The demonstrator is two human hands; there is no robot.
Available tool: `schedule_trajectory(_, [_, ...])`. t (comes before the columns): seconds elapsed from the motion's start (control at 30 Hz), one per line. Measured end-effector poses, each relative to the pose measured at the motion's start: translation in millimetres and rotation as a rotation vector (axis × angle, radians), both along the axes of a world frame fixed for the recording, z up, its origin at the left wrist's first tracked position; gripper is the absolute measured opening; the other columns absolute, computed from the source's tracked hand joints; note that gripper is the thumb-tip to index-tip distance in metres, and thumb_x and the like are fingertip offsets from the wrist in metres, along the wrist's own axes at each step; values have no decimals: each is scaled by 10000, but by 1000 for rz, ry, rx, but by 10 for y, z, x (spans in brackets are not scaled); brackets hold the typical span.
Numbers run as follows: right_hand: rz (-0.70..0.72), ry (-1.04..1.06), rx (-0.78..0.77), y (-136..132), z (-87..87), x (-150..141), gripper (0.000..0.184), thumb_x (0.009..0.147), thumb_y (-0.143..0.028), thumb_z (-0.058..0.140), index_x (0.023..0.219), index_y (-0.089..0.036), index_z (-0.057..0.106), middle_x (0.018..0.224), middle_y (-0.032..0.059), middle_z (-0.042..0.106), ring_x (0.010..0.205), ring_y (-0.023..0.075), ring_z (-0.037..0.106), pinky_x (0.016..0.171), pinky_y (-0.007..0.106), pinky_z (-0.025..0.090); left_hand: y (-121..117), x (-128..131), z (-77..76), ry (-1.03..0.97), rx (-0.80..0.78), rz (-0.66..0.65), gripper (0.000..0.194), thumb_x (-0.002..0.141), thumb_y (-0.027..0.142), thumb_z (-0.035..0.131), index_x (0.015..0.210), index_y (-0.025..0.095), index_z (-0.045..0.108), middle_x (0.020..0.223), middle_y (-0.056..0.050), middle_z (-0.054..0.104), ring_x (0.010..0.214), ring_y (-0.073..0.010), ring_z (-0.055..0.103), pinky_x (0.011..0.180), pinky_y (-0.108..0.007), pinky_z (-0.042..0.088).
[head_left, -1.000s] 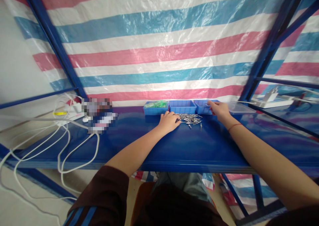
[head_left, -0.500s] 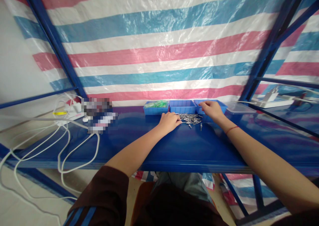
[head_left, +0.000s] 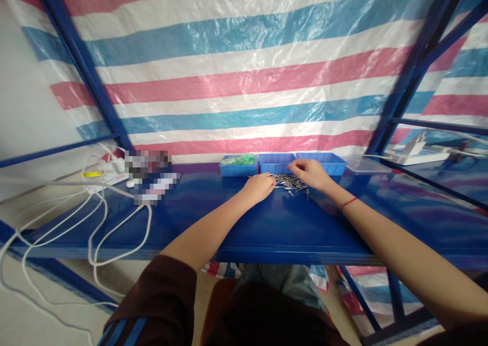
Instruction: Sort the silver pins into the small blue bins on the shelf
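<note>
A loose pile of silvery blind rivets lies on the blue tabletop, with one rivet standing apart at its near right. Against the pile's left side rests my left hand, its fingers curled closed; thin metal rivet ends poke out beside the knuckles. My right hand is above the pile's right side, in front of the blue bins, thumb and fingers pinched together. Whatever is between those fingertips is too small to make out. Behind the pile stand a middle blue bin and a right blue bin.
A left blue bin holds green items in clear plastic. To the right lies a clear plastic lid. White cables and a power strip occupy the table's left end. Blue frame posts flank the striped sheet behind.
My right hand has moved left, from before the right bin to above the pile's right side. The left hand has shifted slightly, and rivet ends now show behind its knuckles.
</note>
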State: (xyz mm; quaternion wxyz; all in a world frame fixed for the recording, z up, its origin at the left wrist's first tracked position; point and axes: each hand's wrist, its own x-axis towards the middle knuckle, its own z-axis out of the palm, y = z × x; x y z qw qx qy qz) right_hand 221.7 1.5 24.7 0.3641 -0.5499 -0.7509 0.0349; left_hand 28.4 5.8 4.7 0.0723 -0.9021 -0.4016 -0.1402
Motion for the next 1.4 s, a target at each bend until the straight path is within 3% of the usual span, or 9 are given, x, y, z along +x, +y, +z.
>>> schedule_trajectory(0.27, [116,-51,-48,-23,-21,-28,284,798,-331,460,732,-150,670,675,30,657,627,156,573,592,255,383,43,-6,-9,-21,-20,-39,287,882,189,382,981,206,651,990,-65,624,901,-170,617,822,-274,474])
schedule_trajectory(0.47, [146,-55,-28,-23,-30,-35,266,790,-300,457,727,-155,671,689,28,665,632,156,575,604,257,389,24,-32,6,-41,-45,9,247,828,371,497,916,195,646,937,-80,641,847,-226,625,759,-318,486])
schedule_trajectory(0.7, [184,-67,-52,-25,-34,-33,263,786,-290,453,737,-154,672,679,26,657,610,147,557,592,256,380,11,-31,18,-50,-54,20,242,865,239,408,887,208,647,945,-63,657,872,-218,630,784,-330,475])
schedule_trajectory(0.8, [235,-47,-81,-28,-40,-36,253,776,-293,465,742,-151,672,660,20,638,600,139,542,587,252,382,15,1,38,-192,-40,-28,293,899,261,363,920,200,648,957,-61,653,916,-193,614,840,-309,459])
schedule_trajectory(0.9, [324,18,-162,-44,-54,-70,224,748,-291,501,785,-149,671,670,15,634,596,128,533,585,246,397,19,51,68,-460,-14,-64,285,910,262,364,924,183,637,944,-48,663,938,-163,596,877,-275,440])
schedule_trajectory(1.07, [503,227,-318,-112,-73,-195,238,718,-370,589,792,-148,635,668,3,616,551,101,514,539,229,410,17,105,70,-779,-116,-50,183,873,291,466,907,176,605,927,-29,675,826,-135,617,800,-256,469])
schedule_trajectory(1.23, [426,379,-322,-112,-75,-246,374,753,-518,563,661,-155,567,471,-33,480,436,77,425,441,208,338,30,101,46,-890,-195,-49,170,850,310,504,865,168,595,850,-24,675,748,-124,620,742,-251,477])
schedule_trajectory(1.4, [377,507,-225,-76,-66,-209,377,729,-546,595,720,-170,574,519,-27,510,457,90,451,459,227,368,92,111,6,-979,-244,-47,164,835,298,522,852,155,601,853,-32,672,747,-123,613,741,-255,480])
